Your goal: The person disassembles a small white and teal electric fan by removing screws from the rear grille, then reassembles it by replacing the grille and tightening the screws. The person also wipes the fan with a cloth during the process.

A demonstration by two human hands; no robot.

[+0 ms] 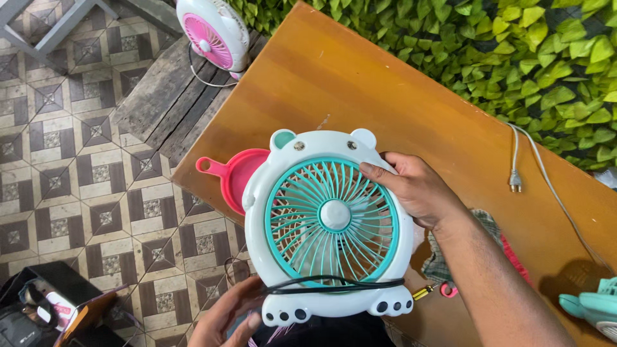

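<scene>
In the middle of the frame the person held a small white fan (pixel 331 225) with a teal grille, bear-shaped, with two little ears at its top and feet along its bottom edge. The right hand (pixel 414 187) came in from the lower right and gripped the fan's right rim, its fingers (pixel 379 173) curled over onto the grille and pressed close together; the thumb was hidden behind the housing. The left hand (pixel 225 318) rose from the bottom edge of the frame, cut off at the wrist, its fingers loosely spread under the fan's lower left corner, where a black cord (pixel 334 284) looped across the front. Whether those fingers pinched the cord or only touched the housing, I could not tell.

The fan hung over the near corner of a brown wooden surface (pixel 360 83). Behind it, mostly covered, lay a pink round dish with a handle (pixel 234 170). To the right of the forearm a checked cloth (pixel 443 257) showed only in part, with a yellow-tipped tool (pixel 424 292) below it, too small to make out. A white plug and cable (pixel 515 177) lay at the right. At the lower right edge a teal object (pixel 594 308) was cut off. A pink-and-white fan (pixel 215 32) stood on the floor at the upper left, beside patterned tiles (pixel 71 148); green leaves (pixel 514 45) filled the upper right.
</scene>
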